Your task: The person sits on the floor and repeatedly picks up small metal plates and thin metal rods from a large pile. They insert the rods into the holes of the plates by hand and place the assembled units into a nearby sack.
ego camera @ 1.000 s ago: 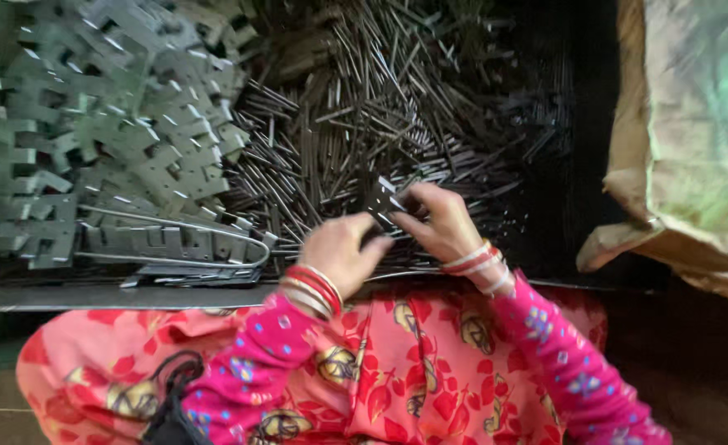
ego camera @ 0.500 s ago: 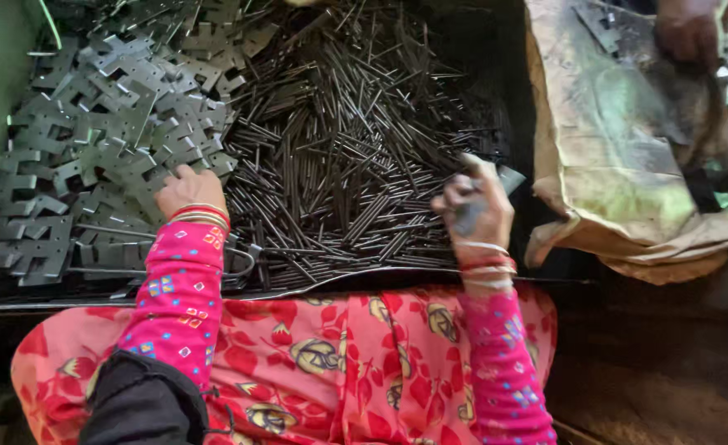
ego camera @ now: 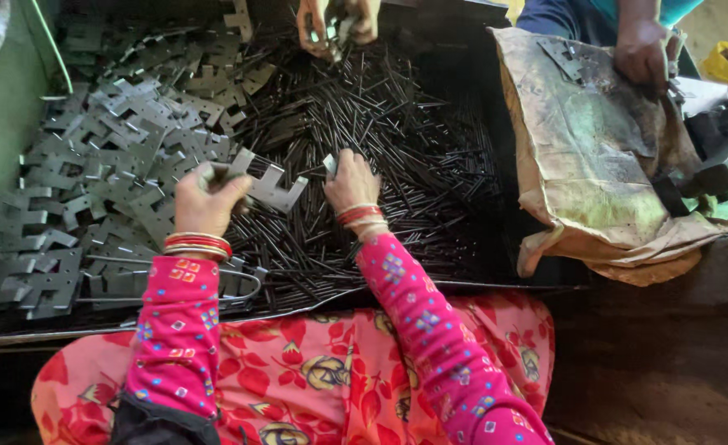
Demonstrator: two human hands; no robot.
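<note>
My left hand holds a flat grey metal bracket with notched ends, lifted over the pile. My right hand is closed on a small metal piece, just right of the bracket. Under both hands lies a heap of thin dark metal rods. To the left a pile of several flat notched grey brackets fills the tray.
The parts lie in a dark metal tray whose front rim runs across my lap. Another person's hands work at the tray's far side. At right a second person's hand rests on a stained brown sack.
My left hand has lifted a bracket from the left pile and brought it to the middle. My right hand moved left from the tray's right side to meet it.
</note>
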